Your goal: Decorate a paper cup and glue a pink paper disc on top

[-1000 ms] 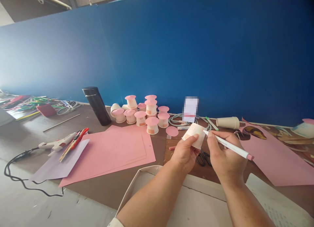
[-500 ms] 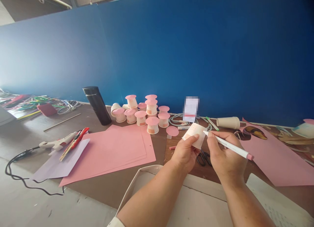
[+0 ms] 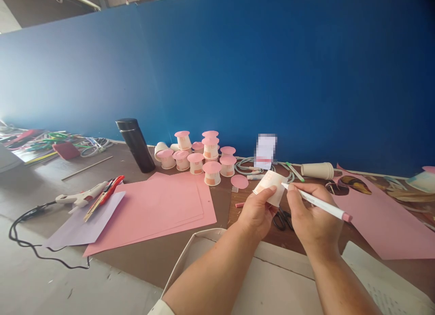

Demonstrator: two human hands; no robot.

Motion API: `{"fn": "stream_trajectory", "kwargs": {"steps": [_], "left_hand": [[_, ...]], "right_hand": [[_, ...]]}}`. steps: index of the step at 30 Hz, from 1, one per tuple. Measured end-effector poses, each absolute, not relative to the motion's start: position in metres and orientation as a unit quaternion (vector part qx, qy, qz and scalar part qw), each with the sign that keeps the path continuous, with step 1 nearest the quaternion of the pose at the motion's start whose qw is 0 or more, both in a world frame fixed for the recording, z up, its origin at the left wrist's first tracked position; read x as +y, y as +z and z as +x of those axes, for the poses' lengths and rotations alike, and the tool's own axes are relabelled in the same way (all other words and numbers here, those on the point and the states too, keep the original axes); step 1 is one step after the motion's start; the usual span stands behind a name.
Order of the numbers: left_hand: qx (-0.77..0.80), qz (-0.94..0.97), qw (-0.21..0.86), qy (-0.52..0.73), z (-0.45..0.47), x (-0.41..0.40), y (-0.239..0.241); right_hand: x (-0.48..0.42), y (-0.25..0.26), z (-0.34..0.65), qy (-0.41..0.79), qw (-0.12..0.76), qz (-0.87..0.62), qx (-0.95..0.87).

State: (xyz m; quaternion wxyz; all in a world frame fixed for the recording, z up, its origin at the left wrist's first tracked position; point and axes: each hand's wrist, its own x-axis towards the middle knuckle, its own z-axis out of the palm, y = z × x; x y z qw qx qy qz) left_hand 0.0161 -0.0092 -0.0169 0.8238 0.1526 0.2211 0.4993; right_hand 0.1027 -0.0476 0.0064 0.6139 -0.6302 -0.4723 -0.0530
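My left hand is closed around a white paper cup, which lies tilted in the fingers and has a faint pinkish print. In my right hand is a white marker pen with a pink end; its tip is at the cup's right side. Whether the tip touches the cup, I cannot tell. Black-handled scissors lie partly hidden behind my hands. A small pink marker cap rests left of the cup, below a pink paper disc.
Several cups with pink discs stand at the wall, beside a black bottle. Pink sheets, a glue gun and a red cutter lie left. Stacked cups and sunglasses are right; an open box is nearest.
Almost nothing differs. The view has shifted very slightly, while both hands, the cup and the marker pen keep their places.
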Motion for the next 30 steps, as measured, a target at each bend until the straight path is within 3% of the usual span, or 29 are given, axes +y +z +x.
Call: {"fn": "stream_trajectory", "kwargs": {"steps": [30], "left_hand": [[0.225,0.113,0.831,0.496,0.0124,-0.0115,-0.0094]], "right_hand": [[-0.0493,0.0041,0.0989,-0.05,0.586,-0.65,-0.481]]}}
